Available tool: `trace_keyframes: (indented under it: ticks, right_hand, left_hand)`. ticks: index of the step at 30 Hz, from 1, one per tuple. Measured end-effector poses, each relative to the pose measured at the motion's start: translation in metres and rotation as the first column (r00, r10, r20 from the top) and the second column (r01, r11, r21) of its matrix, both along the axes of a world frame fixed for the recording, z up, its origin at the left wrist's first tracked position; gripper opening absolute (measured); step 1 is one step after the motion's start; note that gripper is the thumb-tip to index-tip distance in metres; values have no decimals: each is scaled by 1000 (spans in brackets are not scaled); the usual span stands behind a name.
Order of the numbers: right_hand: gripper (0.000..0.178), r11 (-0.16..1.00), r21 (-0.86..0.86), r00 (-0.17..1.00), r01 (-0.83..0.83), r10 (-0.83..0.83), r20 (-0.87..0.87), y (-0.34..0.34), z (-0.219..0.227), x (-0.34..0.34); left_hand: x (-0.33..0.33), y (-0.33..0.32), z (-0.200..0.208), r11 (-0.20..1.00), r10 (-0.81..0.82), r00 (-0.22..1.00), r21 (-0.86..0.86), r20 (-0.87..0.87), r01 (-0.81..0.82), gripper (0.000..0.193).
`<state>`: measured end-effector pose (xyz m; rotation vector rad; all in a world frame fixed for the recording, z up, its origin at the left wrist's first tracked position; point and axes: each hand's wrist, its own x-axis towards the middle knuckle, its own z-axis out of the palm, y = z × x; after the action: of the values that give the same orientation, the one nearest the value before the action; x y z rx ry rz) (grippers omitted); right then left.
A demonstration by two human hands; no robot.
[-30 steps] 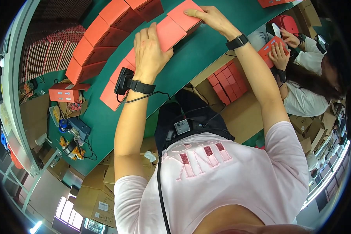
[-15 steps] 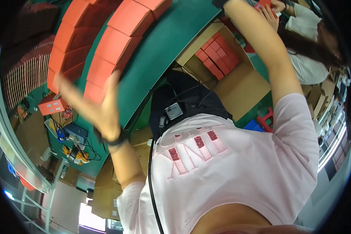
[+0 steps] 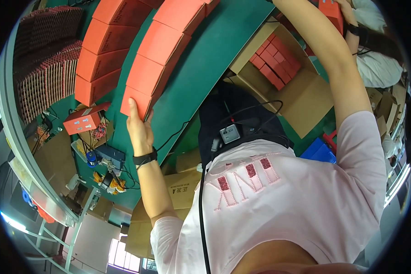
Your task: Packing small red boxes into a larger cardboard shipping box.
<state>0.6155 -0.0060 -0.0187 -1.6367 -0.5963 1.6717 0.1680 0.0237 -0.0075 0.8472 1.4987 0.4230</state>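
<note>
A curved-looking row of red cardboard boxes (image 3: 162, 43) stands on the green table. My left hand (image 3: 139, 131) grips the nearest red box (image 3: 138, 98) of that row, thumb on top and fingers round its end face. A black band sits on my left wrist. My right arm (image 3: 335, 55) stretches up past the top edge, so its hand is out of sight. Left of the gripped row runs a second row of red boxes (image 3: 106, 39).
Below the table's right edge stands an open carton (image 3: 313, 98) with several small red boxes (image 3: 276, 61) inside. Stacked flat sheets (image 3: 55, 84) rise at far left, near an opened red box (image 3: 83, 119). A co-worker's arm (image 3: 351, 34) is beside a red box at top right.
My left hand was spread and blurred beside the row; now it has closed on the end box. The whole view has shifted, and my right wrist has slipped out past the top edge.
</note>
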Motion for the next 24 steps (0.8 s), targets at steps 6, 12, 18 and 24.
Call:
trace_keyframes:
  ticks: [6, 12, 18, 24]
  right_hand:
    - [57, 982, 52, 983, 181, -180, -27, -56, 23, -38]
    - [69, 888, 212, 902, 408, -428, 57, -206, 53, -106]
    - [72, 451, 120, 436, 884, -890, 131, -404, 90, -234]
    - [70, 46, 62, 29, 997, -966, 257, -524, 84, -377]
  left_hand:
    - [-14, 6, 7, 991, -90, 996, 99, 29, 87, 55]
    - [-9, 20, 37, 923, -330, 937, 250, 117, 294, 47]
    - [65, -24, 49, 708, -703, 691, 267, 170, 654, 43]
    - [118, -130, -7, 387, -921, 354, 287, 161, 876, 47]
